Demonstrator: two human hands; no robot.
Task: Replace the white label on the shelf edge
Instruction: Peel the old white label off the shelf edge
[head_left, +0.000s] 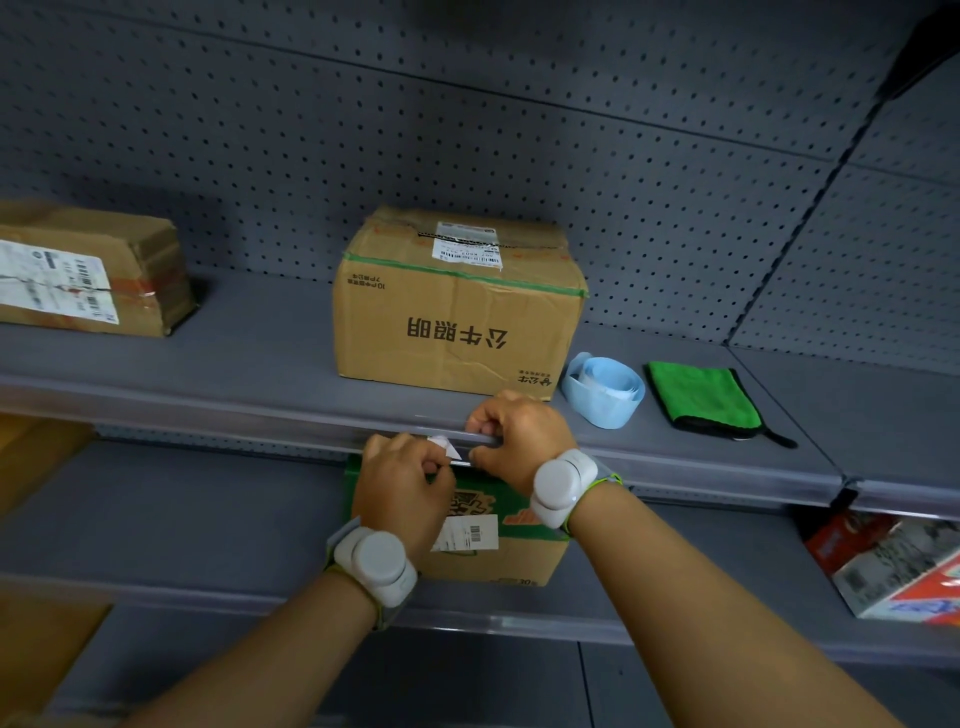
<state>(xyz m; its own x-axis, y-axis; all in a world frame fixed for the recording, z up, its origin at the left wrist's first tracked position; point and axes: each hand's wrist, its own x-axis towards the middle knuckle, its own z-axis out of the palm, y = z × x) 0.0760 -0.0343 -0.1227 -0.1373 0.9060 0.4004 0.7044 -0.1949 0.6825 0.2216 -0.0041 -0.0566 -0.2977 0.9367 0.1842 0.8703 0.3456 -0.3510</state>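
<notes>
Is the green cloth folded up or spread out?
Folded. The green cloth lies flat on the shelf as a neat rectangle with stacked layers at its edge.

white label (440, 443), crumpled, at shelf edge (260, 415)

In the middle of the frame, the left hand (402, 480) pinches a white label (442, 446) at the shelf edge (234, 421). The right hand (519, 434) grips the edge beside it. A brown box (457, 312) sits above.
</notes>
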